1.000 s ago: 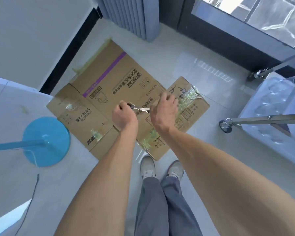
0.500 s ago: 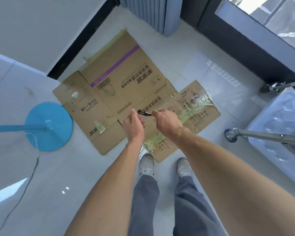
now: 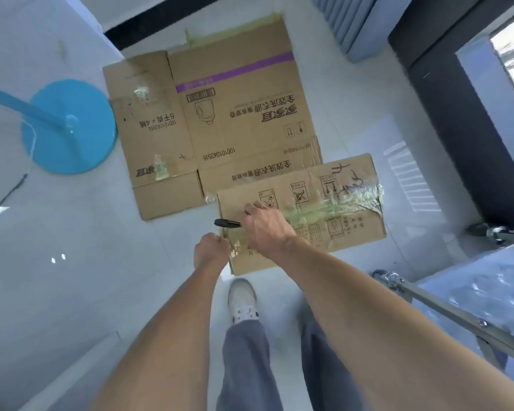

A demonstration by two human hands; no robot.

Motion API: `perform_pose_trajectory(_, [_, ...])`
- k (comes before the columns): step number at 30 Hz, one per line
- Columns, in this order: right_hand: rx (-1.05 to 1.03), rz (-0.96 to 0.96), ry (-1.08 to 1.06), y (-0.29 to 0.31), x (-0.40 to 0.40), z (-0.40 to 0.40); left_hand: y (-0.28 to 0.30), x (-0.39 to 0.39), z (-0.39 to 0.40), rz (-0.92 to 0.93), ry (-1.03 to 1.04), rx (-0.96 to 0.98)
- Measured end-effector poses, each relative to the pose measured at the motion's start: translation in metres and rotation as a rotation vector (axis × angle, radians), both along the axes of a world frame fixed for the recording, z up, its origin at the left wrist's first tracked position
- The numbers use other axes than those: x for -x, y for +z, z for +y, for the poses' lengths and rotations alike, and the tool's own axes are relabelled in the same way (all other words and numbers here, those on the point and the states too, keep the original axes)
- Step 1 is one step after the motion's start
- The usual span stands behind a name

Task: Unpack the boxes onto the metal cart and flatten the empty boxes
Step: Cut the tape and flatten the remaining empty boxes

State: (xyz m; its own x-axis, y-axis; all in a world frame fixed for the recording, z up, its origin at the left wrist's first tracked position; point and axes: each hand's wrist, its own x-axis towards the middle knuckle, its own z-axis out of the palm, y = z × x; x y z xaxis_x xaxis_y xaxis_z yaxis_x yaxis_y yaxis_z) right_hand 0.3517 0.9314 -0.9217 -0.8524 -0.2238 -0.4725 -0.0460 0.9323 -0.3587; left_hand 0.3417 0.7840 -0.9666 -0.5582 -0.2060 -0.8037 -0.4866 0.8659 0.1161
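Observation:
Two flattened cardboard boxes lie on the pale tiled floor. The large one [image 3: 235, 114] has a purple stripe and printed text. A smaller one [image 3: 339, 209], with greenish tape across it, overlaps its near right corner. My right hand [image 3: 264, 229] is closed on scissors, whose black handle [image 3: 227, 223] sticks out to the left. My left hand [image 3: 211, 253] is a closed fist just below the handle, at the small box's left edge; whether it pinches anything I cannot tell. The metal cart [image 3: 445, 310] shows as a chrome bar and caster at the right.
A blue round stand base [image 3: 69, 129] with a pole sits on the floor at the left, a thin cable trailing from it. Wrapped goods [image 3: 487, 286] rest on the cart. My feet and grey trousers [image 3: 244, 351] are below. A dark window frame [image 3: 457, 114] runs along the right.
My hands came apart: the right hand now holds the scissors alone and the left fist dropped below it. The view swung, so the boxes appear turned and closer.

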Motion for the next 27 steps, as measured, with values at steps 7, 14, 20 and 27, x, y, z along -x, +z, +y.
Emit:
perform_pose_trajectory(7, [-0.064,0.032,0.095,-0.043,-0.007,-0.022,-0.026,-0.036,0.005,0.195,0.638,-0.254])
perform_pose_trajectory(14, [-0.139,0.14,0.361,-0.041,-0.003,-0.02,-0.035,-0.045,-0.001,0.146,0.625,-0.301])
perform_pose_trajectory(20, [-0.227,0.087,0.432,-0.051,-0.006,-0.023,-0.057,-0.066,0.01,0.104,0.539,-0.191])
perform_pose_trajectory(27, [-0.245,0.095,0.479,-0.067,-0.018,-0.019,-0.06,-0.077,0.027,0.158,0.501,-0.084])
